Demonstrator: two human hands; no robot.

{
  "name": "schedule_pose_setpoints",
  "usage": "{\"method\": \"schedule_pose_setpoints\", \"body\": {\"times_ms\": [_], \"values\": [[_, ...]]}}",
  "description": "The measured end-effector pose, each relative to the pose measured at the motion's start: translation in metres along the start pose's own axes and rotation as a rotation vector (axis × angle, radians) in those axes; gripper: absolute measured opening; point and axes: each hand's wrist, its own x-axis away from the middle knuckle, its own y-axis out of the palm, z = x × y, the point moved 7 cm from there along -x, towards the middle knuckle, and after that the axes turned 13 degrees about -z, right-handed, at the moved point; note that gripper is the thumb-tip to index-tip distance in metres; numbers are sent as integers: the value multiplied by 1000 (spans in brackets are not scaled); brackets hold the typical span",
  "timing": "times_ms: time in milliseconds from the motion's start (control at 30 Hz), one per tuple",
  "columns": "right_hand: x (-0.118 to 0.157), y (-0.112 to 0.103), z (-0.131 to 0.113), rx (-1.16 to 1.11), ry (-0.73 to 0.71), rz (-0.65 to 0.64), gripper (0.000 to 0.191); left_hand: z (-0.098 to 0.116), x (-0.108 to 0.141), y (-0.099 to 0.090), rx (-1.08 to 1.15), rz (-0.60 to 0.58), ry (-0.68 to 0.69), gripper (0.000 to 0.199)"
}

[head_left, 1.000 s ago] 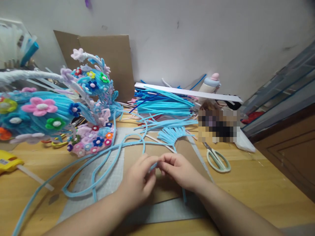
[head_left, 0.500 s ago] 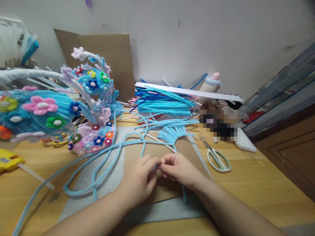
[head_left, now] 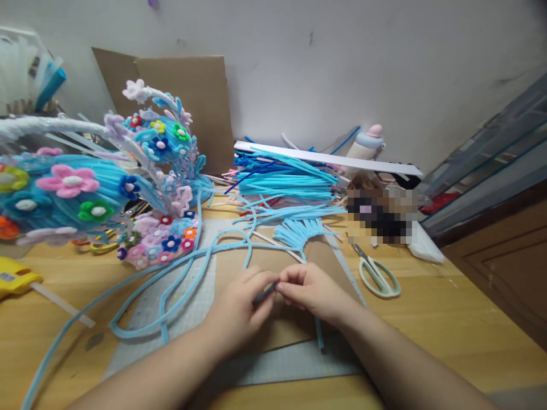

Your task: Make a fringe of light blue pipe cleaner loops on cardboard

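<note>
My left hand [head_left: 241,302] and my right hand [head_left: 310,289] meet fingertip to fingertip above a brown cardboard sheet [head_left: 294,336]. Between them both pinch a short visible stretch of blue pipe cleaner [head_left: 266,292]; the rest of it is hidden by the fingers. Just beyond the hands lies a fan of looped light-blue pipe cleaners [head_left: 299,229], with a stem running down towards my right hand. Another blue end [head_left: 320,336] pokes out below my right wrist. Long joined blue strands [head_left: 145,330] curl across the table to the left.
Flower-covered blue craft pieces [head_left: 72,188] stand at the left, above a yellow glue gun [head_left: 17,279]. Scissors [head_left: 378,276] lie at the right. Bundled pipe cleaners [head_left: 286,185] are piled at the back near a bottle [head_left: 363,151]. A grey cutting mat [head_left: 299,364] lies under the cardboard.
My fingers have shifted slightly, and more of the blue pipe cleaner shows in my left hand. Everything else on the table stays where it was.
</note>
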Motion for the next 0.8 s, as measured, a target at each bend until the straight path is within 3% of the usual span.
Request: {"method": "schedule_pose_setpoints", "body": {"times_ms": [433, 800], "values": [[2, -4, -2, -69, 24, 7, 26, -5, 2, -6, -86, 100, -10, 6], [4, 3, 1, -193, 38, -38, 19, 7, 3, -5, -241, 54, 86, 15]]}}
